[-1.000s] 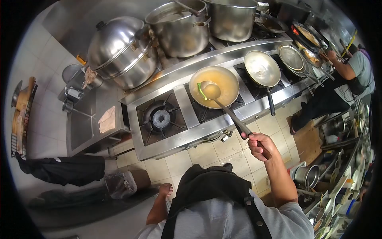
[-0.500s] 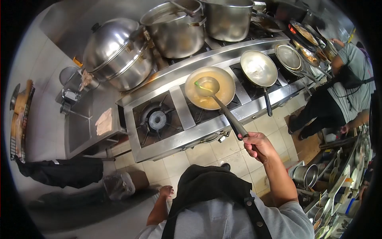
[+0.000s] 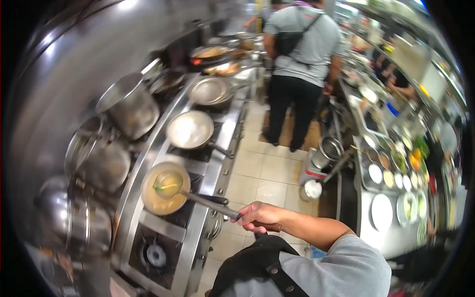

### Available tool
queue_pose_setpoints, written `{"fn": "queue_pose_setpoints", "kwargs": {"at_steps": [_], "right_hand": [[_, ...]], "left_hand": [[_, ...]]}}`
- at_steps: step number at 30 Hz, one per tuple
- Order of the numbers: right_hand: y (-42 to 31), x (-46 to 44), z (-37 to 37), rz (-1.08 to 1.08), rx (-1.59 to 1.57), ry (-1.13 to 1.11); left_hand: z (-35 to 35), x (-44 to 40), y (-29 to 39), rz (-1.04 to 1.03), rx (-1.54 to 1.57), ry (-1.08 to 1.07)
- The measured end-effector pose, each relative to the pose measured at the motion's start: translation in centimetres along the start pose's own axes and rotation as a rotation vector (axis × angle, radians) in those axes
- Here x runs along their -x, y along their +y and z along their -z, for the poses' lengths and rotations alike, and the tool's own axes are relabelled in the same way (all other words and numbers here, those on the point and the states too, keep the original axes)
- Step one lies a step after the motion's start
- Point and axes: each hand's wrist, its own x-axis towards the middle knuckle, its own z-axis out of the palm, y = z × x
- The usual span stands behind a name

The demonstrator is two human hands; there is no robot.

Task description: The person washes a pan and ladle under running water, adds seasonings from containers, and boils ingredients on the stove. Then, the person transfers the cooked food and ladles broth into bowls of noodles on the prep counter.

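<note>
My right hand (image 3: 261, 216) is closed around the handle of a long metal ladle (image 3: 210, 203). The ladle's bowl sits in a frying pan (image 3: 148, 192) of cloudy yellowish-brown liquid, with a bit of something green in the bowl. That pan stands on a burner of the steel stove, and its dark handle lies beneath the ladle's. Behind it on the stove is a second, pale frying pan (image 3: 190, 129) with a dark handle. My left hand is out of view.
Large steel pots (image 3: 129, 106) line the stove's left side. A bare burner (image 3: 156, 255) is nearest me. A co-worker (image 3: 303, 64) stands in the aisle ahead, back turned. On the right, a counter (image 3: 363, 237) holds plates and several small ingredient containers. A metal pot (image 3: 330, 148) stands beside the aisle.
My view has swung right, bringing the aisle and right counter in and taking my left hand out. My right hand still grips the ladle, its bowl still in the pan.
</note>
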Motion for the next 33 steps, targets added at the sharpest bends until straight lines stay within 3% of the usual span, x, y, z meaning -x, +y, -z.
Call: {"fn": "queue_pose_setpoints", "kwargs": {"at_steps": [10, 21, 27, 29, 32, 33], "right_hand": [[8.2, 14.3, -6.4, 0.254, -0.254, 0.31], [17.0, 33.8, -11.3, 0.541, -0.538, 0.749], [21.1, 45.5, -11.3, 0.69, -0.678, 0.965], [22.3, 49.4, -10.6, 0.744, -0.708, 1.1], [24.3, 55.3, -8.7, 0.776, -0.741, 1.154], [25.1, 57.0, -7.8, 0.778, -0.724, 1.18]], "left_hand": [[4.4, -3.2, 7.2, -0.095, -0.533, -0.224], [0.9, -3.5, 4.9, -0.154, -0.893, -0.399], [-4.3, -5.6, 2.0, -0.208, -0.932, -0.552], [-6.8, -4.2, 2.2, -0.007, -0.837, -0.401], [-13.0, 1.0, 2.9, 0.068, -0.782, -0.33], [-16.7, 7.1, 5.9, -0.112, -0.959, -0.379]]}}
